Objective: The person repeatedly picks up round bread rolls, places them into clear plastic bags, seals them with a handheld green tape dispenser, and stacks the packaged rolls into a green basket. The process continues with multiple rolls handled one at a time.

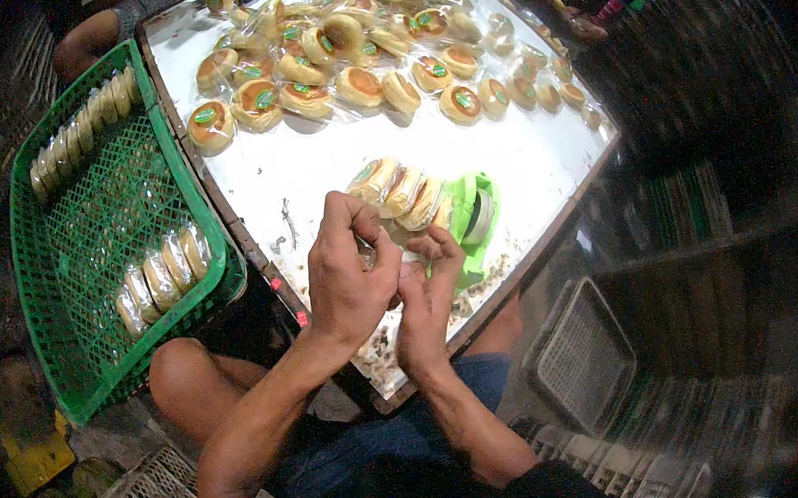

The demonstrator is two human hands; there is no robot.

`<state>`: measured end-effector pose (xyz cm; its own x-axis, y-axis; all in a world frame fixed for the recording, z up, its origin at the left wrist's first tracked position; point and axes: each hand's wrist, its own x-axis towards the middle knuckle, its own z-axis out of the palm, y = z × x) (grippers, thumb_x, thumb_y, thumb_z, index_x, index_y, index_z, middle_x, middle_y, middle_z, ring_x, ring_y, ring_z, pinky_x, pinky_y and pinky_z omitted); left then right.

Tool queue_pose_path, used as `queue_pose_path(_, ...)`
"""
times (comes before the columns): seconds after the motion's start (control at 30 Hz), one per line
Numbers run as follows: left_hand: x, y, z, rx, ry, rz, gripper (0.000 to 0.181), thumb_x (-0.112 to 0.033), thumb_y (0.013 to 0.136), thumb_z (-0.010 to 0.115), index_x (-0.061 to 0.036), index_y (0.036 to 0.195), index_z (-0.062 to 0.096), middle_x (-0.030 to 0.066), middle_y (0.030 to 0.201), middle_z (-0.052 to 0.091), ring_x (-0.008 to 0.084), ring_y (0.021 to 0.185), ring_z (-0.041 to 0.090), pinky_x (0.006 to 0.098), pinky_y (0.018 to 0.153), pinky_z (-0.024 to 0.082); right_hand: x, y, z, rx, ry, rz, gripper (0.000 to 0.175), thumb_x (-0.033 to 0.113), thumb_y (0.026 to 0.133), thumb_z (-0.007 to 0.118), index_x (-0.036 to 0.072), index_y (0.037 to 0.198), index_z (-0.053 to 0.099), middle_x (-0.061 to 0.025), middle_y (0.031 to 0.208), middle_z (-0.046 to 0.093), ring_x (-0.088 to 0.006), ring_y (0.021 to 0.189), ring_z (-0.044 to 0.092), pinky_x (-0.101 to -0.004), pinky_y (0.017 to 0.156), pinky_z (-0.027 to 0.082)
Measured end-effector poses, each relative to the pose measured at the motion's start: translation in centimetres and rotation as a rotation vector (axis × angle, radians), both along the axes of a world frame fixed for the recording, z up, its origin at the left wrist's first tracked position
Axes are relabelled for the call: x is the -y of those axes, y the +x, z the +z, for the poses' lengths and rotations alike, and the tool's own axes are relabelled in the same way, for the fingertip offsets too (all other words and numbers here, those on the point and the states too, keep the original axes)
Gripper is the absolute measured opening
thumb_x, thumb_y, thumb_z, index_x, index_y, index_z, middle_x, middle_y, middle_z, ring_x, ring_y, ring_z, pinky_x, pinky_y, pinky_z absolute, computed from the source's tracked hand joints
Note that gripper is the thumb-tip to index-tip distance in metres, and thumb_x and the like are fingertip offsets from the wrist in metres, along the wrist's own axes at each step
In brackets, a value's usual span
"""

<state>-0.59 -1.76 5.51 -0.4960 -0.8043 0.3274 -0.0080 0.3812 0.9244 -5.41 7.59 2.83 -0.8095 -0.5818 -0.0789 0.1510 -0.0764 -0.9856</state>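
Observation:
My left hand (353, 274) is curled with thumb and fingers pinched, and a bit of clear plastic shows inside its grip. My right hand (428, 300) meets it at the thumb, its fingers bent; what its fingertips hold is hidden. Just beyond both hands lies a short row of round buns (405, 195) in clear plastic, side by side, one with a green label. Close to my right fingers stands a bright green tape dispenser (473, 264) with a tape roll (479, 215) in it, on the white tabletop (278, 170).
Many wrapped buns (356, 85) are heaped over the table's far half. At left, a green plastic crate (115, 181) holds two rows of packed buns (166, 276). A pale basket (583, 361) stands low at right. Another person's leg (88, 45) shows at the far left.

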Motion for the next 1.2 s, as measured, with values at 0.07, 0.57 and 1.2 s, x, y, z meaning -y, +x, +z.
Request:
queue_pose_path(0.07, 1.3, 0.1, 0.2, -0.126, 0.191, -0.186, 0.023, 0.006, 0.081, 0.059, -0.0054, 0.091, 0.041, 0.0023, 0.083, 0.046, 0.0120, 0.077, 0.048, 0.0306, 0.070, 0.045, -0.1, -1.5, 0.1, 0.264, -0.048, 0.188, 0.060, 0.015, 0.093, 0.059, 0.007, 0.142, 0.025, -0.0184, 0.131, 0.043, -0.0235, 0.120, 0.048, -0.0354, 0.095, 0.046)
queue_pose_path(0.57, 10.2, -6.3, -5.2, 0.418, 0.189, 0.061, 0.068, -0.033, 0.078, 0.079, 0.0020, 0.129, 0.052, 0.0215, 0.112, 0.067, 0.0322, 0.104, 0.066, 0.0390, 0.090, 0.050, 12.5, -20.5, -3.1, -0.870, 0.437, 0.086, 0.039, 0.019, 0.088, 0.062, 0.000, 0.119, 0.049, -0.0226, 0.114, 0.058, -0.0413, 0.108, 0.053, -0.0502, 0.091, 0.042)
queue_pose_path(1.2, 8.0, -3.3, -1.8, -0.253, 0.899, -0.300, 0.058, -0.052, 0.101, 0.038, -0.0056, 0.135, 0.046, 0.0131, 0.118, 0.059, 0.0227, 0.106, 0.060, 0.0374, 0.090, 0.049, 8.1, -11.2, 0.7, -0.887, -0.028, 0.435, 0.077, 0.023, 0.080, 0.072, 0.002, 0.141, 0.030, -0.0216, 0.128, 0.054, -0.0375, 0.126, 0.049, -0.0428, 0.107, 0.036)
